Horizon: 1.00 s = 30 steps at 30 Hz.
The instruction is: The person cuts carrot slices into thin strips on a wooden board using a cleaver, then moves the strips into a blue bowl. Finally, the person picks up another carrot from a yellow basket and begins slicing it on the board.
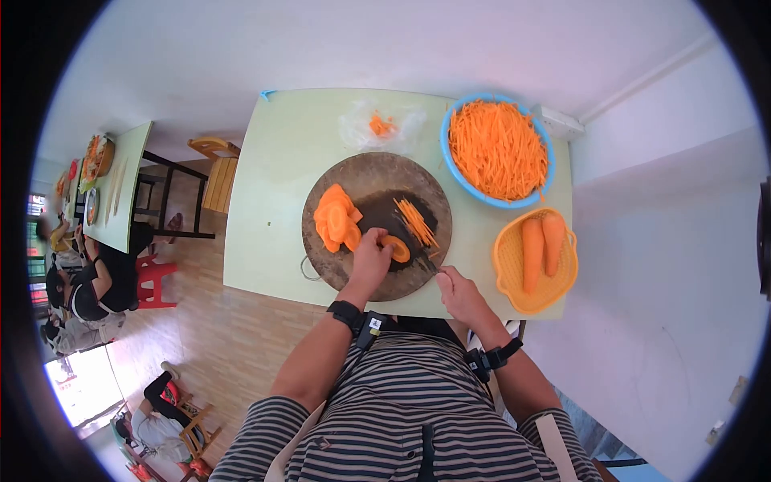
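My left hand (372, 261) is on the round chopping board (361, 170), its curled fingers pressing on a few overlapping carrot slices (397, 249). In my right hand (462, 296) is the handle of a knife (430, 263); its dark blade lies low over the board beside the slices and is hard to make out. Thin carrot shreds (415, 221) lie on the board just beyond the blade. To the left of them sits a heap of wide carrot slices (336, 215).
A blue basin (446, 158) full of carrot shreds stands at the table's back right. Nearer, a yellow basket (506, 293) holds two whole carrots (532, 255). A plastic bag (412, 122) with carrot bits lies behind the board. Several people sit at the left near another table (120, 217).
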Motion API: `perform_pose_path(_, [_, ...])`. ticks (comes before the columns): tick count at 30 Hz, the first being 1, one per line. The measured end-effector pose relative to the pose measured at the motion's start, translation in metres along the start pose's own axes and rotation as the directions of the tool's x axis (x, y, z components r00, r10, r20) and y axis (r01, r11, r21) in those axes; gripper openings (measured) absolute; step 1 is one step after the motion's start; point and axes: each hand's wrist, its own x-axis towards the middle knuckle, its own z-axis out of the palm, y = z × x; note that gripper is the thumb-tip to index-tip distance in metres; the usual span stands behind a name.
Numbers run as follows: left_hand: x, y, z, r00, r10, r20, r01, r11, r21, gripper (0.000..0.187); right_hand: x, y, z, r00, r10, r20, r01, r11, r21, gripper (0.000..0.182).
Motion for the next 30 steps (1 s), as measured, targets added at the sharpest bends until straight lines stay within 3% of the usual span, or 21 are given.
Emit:
perform_pose_path(1, [-0.002,0.0,0.002,1.0,-0.002,0.007,0.002,1.0,0.0,0.034,-0.002,0.003,0.003,1.0,0.021,0.014,-0.02,1.0,-0.01,0.043])
perform_pose_path(3, [-0.009,0.001,0.006,0.965,0.216,-0.152,-0.179,0.958,0.224,0.036,-0.005,0.006,0.007,0.999,0.047,0.025,-0.047,0.999,-0.015,0.043])
perform_pose_path(4, [-0.011,-0.005,0.007,0.966,0.215,-0.145,-0.179,0.958,0.225,0.036,-0.006,0.007,0.008,0.999,0.039,0.02,-0.038,0.999,-0.015,0.043])
perform_pose_path(6, [-0.014,-0.016,0.003,0.907,0.404,-0.117,-0.345,0.874,0.343,0.036,-0.008,0.008,0.01,0.999,0.036,0.01,-0.036,0.999,-0.008,0.042])
perform_pose_path(9, [-0.022,-0.021,-0.002,0.87,0.494,-0.002,-0.459,0.809,0.367,0.029,-0.012,0.005,0.012,1.0,0.017,-0.015,-0.017,1.0,-0.005,0.041])
perform_pose_path(15, [-0.012,-0.01,0.002,0.766,0.64,0.051,-0.579,0.653,0.488,0.023,-0.015,0.0,0.02,0.998,-0.017,-0.066,0.012,0.997,-0.08,0.038])
perform_pose_path(18, [-0.002,-0.022,0.004,0.757,0.646,0.1,-0.619,0.661,0.424,0.025,-0.019,-0.002,0.028,0.996,-0.021,-0.082,0.011,0.992,-0.124,0.038])
perform_pose_path(23, [0.0,-0.034,0.003,0.756,0.642,0.131,-0.623,0.642,0.447,0.026,-0.032,-0.005,0.043,0.97,-0.159,-0.183,0.114,0.965,-0.237,0.036])
perform_pose_path(30, [0.001,-0.037,0.0,0.748,0.642,0.167,-0.639,0.63,0.442,0.027,-0.033,-0.01,0.053,0.951,-0.191,-0.242,0.117,0.95,-0.29,0.035])
